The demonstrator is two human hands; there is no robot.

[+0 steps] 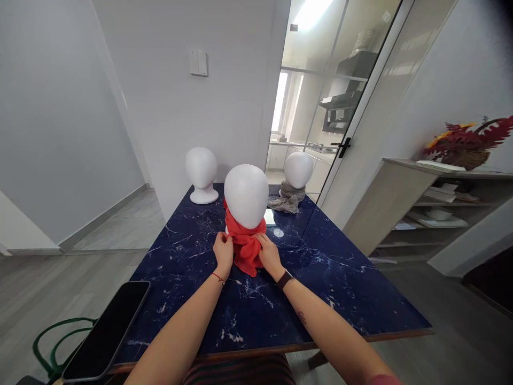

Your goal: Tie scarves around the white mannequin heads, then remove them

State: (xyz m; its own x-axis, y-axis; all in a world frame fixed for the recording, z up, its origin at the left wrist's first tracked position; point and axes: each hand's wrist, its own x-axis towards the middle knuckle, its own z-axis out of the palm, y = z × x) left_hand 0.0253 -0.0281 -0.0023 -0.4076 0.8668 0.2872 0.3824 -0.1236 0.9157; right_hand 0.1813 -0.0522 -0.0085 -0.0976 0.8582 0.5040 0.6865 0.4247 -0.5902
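Note:
A white mannequin head [246,195] stands in the middle of the table with a red scarf [246,251] wrapped around its neck. The scarf's loose end hangs down in front onto the table. My left hand [223,250] pinches the scarf at the left side of the neck, fingers closed. On the right side, my right hand [269,252] grips the scarf near the hanging part, its fingertips partly tucked into the folds. The head's base is mostly hidden by the cloth.
A bare white mannequin head [201,170] stands at the back left. Another mannequin head [298,170] at the back right wears a grey scarf [292,197]. A phone [108,329] lies at the dark blue marbled table's [340,278] front left edge. Shelves [433,214] stand at the right.

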